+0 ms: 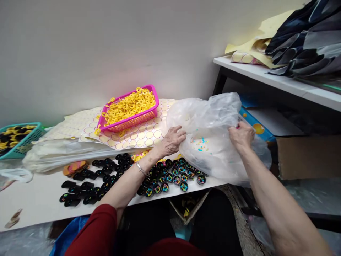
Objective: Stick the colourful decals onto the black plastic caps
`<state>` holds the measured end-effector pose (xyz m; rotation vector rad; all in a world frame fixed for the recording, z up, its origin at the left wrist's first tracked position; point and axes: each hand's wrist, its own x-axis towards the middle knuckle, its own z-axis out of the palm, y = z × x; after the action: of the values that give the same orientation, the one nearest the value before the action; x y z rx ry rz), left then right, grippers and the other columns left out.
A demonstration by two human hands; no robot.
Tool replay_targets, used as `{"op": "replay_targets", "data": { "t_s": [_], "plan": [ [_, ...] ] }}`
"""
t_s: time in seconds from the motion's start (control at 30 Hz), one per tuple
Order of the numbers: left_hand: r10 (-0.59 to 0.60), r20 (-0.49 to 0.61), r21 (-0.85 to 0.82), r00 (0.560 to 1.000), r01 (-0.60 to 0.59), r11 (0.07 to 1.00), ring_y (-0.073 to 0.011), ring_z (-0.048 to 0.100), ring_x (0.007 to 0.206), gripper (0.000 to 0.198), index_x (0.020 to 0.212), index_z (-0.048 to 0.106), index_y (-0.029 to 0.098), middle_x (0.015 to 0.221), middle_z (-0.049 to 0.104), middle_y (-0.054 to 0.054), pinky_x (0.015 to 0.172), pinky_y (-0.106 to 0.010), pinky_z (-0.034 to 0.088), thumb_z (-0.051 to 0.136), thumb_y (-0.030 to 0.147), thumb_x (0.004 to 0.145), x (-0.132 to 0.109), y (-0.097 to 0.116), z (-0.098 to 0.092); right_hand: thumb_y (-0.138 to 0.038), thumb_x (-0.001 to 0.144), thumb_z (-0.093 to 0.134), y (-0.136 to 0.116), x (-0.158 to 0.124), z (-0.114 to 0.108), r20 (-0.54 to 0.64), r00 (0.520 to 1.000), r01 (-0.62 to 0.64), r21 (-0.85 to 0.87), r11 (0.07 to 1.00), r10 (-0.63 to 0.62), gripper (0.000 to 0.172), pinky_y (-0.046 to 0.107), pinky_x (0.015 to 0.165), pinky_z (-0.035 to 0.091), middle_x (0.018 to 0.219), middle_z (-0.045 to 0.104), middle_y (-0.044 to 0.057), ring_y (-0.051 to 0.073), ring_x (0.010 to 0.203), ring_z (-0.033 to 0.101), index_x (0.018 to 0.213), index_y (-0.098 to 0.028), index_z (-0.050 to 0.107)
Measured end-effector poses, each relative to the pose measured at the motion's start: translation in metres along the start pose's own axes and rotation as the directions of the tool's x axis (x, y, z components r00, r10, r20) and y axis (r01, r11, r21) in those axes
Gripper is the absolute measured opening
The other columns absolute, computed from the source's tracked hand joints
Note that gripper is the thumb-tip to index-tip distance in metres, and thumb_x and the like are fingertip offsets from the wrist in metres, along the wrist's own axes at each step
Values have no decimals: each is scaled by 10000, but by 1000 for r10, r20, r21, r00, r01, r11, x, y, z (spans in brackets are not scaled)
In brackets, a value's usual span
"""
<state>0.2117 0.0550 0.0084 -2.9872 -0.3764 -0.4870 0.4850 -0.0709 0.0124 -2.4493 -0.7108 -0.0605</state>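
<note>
A large translucent plastic bag lies at the right end of the table, its mouth spread between my hands. Small coloured beads, mostly blue, orange and yellow, show inside it. My right hand is closed in a fist around the bag's right edge. At the left edge, my left hand has its fingers curled against the plastic, gripping it. Below my left forearm stand rows of small black cups, several holding coloured beads. More black pieces lie on their sides farther left.
Behind, a pink basket of yellow ring-shaped pieces rests on sheets of round stickers. A teal basket stands far left. To the right are a white shelf with dark fabric and a cardboard box. Below the table edge sits a bin.
</note>
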Motion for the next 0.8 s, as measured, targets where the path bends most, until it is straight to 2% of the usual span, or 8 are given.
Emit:
{"op": "replay_targets", "data": {
  "t_s": [0.13,0.27,0.37,0.47,0.53,0.67,0.73,0.8],
  "plan": [
    [19,211,8,977,-21,1000,-282,465,1331,312,1021,663,171,1203,667,-107,1059,-467,410,444,38,842,1,21,-1,-290,792,528,-27,1,-17,-185,950,269,81,960,-250,87,334,658,322,693,524,52,222,720,491,738,-228,558],
    [59,346,-5,936,-61,998,-275,530,1209,324,1032,676,153,1094,692,-129,1011,-449,410,478,36,803,11,37,-6,-233,836,465,-44,-1,-19,-169,887,445,72,892,-429,113,358,730,368,847,579,119,268,861,541,801,-213,571],
    [38,402,13,915,-47,999,-273,562,1105,302,997,688,145,994,701,-140,927,-431,425,496,40,788,13,43,-9,-281,851,506,-34,-5,-15,-62,886,463,57,885,-460,138,383,760,408,992,592,161,298,921,557,900,-190,598],
    [-22,422,36,906,7,999,-286,548,1095,226,901,696,137,980,698,-150,885,-425,421,533,63,763,11,43,-16,-358,840,580,-10,-16,-9,-130,890,449,73,891,-438,412,419,827,452,1250,515,234,347,1089,540,1184,-133,558],
    [-42,419,10,907,42,999,-290,536,1107,191,842,694,142,997,697,-142,886,-419,422,545,77,740,14,41,-23,-336,851,561,8,-25,-3,-167,885,454,111,884,-434,500,450,900,462,1310,468,266,358,1185,508,1282,-92,501],
    [28,338,-250,941,61,966,-233,550,1132,331,960,715,156,1112,701,-91,971,-359,439,472,61,755,46,42,-23,-196,819,476,30,-37,18,115,868,452,221,864,-483,319,435,938,476,1150,577,193,284,1061,589,1085,-126,637],
    [4,358,-356,934,132,925,-204,588,1091,384,1047,718,142,1144,704,-91,961,-314,459,450,62,784,69,47,-10,-186,780,508,31,-39,29,267,815,452,265,852,-515,268,381,887,495,1009,639,121,242,952,623,981,-164,684],
    [-44,430,-366,902,219,904,-212,625,1018,321,1038,731,120,1076,720,-111,901,-305,484,497,113,817,89,54,10,-208,771,553,27,-40,39,375,776,447,240,862,-507,262,330,821,498,914,678,69,218,893,635,983,-187,706]
  ]
}}
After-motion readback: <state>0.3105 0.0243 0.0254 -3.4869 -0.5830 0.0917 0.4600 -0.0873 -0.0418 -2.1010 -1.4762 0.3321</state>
